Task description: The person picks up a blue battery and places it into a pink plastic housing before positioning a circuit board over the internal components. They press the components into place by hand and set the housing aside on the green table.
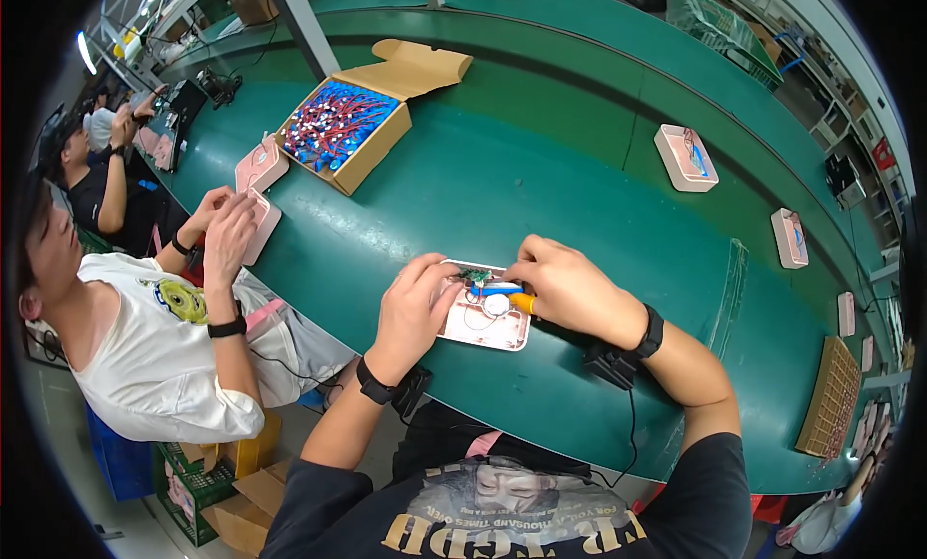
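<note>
A shallow pale pink plastic housing (502, 343) lies open on the bench in front of me. Inside it are a small green circuit board (474, 276), a blue battery (498, 291), a white round part (496, 306) and thin wires. My left hand (415, 303) grips the housing's left side, its fingertips beside the board. At the opposite side, my right hand (565, 282) has its fingers curled over the upper right corner. A yellow-orange piece (522, 302) shows beneath those fingers; its kind cannot be made out. The right fingertips are partly hidden.
Up left stands an open cardboard box (346, 125) of blue batteries with red wires. A co-worker (159, 337) at my left handles similar pink housings (262, 229). Further housings (687, 158) with blue parts stand at the right, near a divided cardboard tray (828, 397).
</note>
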Demonstrator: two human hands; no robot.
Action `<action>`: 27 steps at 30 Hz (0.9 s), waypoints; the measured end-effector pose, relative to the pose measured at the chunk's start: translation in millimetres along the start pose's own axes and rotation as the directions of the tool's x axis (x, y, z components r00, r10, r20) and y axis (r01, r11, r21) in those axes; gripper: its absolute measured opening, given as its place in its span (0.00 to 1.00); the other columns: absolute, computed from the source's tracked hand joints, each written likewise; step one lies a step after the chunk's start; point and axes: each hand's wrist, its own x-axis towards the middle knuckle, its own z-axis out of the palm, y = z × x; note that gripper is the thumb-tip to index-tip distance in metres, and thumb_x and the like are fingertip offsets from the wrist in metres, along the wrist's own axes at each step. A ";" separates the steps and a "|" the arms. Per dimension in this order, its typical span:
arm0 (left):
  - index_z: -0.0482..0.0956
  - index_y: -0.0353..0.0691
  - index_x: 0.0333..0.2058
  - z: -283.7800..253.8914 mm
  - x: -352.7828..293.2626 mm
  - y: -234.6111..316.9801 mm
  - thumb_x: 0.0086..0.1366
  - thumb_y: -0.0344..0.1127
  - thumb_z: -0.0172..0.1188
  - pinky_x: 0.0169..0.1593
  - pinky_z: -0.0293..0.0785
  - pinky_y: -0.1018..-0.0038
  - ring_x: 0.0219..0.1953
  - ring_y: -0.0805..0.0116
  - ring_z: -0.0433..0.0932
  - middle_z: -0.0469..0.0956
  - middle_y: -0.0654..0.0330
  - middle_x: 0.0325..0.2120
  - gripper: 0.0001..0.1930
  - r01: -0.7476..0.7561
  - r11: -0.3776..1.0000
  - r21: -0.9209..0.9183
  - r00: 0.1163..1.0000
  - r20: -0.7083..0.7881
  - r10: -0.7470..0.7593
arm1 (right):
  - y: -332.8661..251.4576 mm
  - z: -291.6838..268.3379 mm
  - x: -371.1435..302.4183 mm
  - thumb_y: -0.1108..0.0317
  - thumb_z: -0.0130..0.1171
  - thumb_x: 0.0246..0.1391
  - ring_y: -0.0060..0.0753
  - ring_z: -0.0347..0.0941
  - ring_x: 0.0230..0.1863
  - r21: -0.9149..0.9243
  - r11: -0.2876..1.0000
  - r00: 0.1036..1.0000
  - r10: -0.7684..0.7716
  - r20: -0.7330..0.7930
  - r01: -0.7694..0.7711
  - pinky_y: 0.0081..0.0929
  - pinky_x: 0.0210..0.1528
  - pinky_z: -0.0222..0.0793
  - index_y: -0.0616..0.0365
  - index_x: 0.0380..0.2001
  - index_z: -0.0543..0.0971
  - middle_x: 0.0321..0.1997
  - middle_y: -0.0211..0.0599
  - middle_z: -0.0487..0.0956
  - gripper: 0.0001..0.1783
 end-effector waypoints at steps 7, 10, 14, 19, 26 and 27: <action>0.81 0.35 0.43 6.1 13.8 4.4 0.68 0.26 0.66 0.53 0.80 0.60 0.50 0.47 0.83 0.81 0.49 0.52 0.07 -0.106 0.992 0.069 0.993 0.059 0.102 | -7.7 -14.7 -8.8 0.72 0.70 0.50 0.49 0.81 0.44 -0.267 0.958 0.969 -0.157 -0.189 0.104 0.41 0.47 0.79 0.61 0.42 0.85 0.44 0.43 0.81 0.14; 0.79 0.34 0.43 7.7 11.9 0.7 0.71 0.26 0.62 0.53 0.79 0.63 0.50 0.50 0.82 0.80 0.48 0.53 0.05 -0.043 0.998 -0.043 0.996 0.076 0.046 | 8.4 -54.9 -3.8 0.71 0.69 0.51 0.48 0.82 0.41 -0.133 0.991 0.999 -0.022 -0.041 0.017 0.40 0.46 0.79 0.61 0.43 0.85 0.40 0.44 0.83 0.14; 0.76 0.33 0.42 12.5 7.6 -1.7 0.74 0.27 0.57 0.54 0.77 0.67 0.49 0.55 0.81 0.78 0.48 0.55 0.03 0.079 0.979 -0.187 0.994 0.083 -0.064 | 53.5 -97.4 4.0 0.70 0.69 0.52 0.47 0.83 0.42 -0.008 0.979 0.948 0.200 0.247 -0.204 0.37 0.47 0.79 0.59 0.44 0.85 0.38 0.43 0.85 0.15; 0.77 0.34 0.43 29.2 2.8 -5.9 0.76 0.31 0.55 0.61 0.72 0.60 0.57 0.47 0.76 0.78 0.46 0.54 0.06 0.239 0.904 -0.355 0.970 0.130 -0.206 | 91.9 -81.0 3.7 0.70 0.69 0.56 0.46 0.82 0.49 -0.021 0.970 0.968 0.244 0.064 -0.243 0.36 0.54 0.79 0.58 0.46 0.85 0.47 0.43 0.85 0.14; 0.80 0.35 0.40 32.5 8.9 -10.0 0.74 0.32 0.59 0.64 0.70 0.59 0.60 0.48 0.74 0.78 0.49 0.57 0.06 0.243 0.913 -0.327 0.966 0.166 -0.198 | 34.8 -25.9 9.1 0.71 0.70 0.55 0.47 0.79 0.58 0.059 0.942 0.943 -0.325 -0.075 0.330 0.41 0.60 0.77 0.56 0.48 0.85 0.55 0.41 0.83 0.16; 0.80 0.36 0.40 32.7 9.3 -10.9 0.74 0.32 0.59 0.64 0.69 0.59 0.61 0.48 0.73 0.78 0.50 0.58 0.06 0.227 0.921 -0.315 0.969 0.170 -0.181 | 29.3 -17.8 8.6 0.71 0.71 0.54 0.47 0.80 0.56 -0.002 0.935 0.932 -0.354 -0.073 0.355 0.41 0.59 0.78 0.55 0.48 0.85 0.54 0.40 0.83 0.16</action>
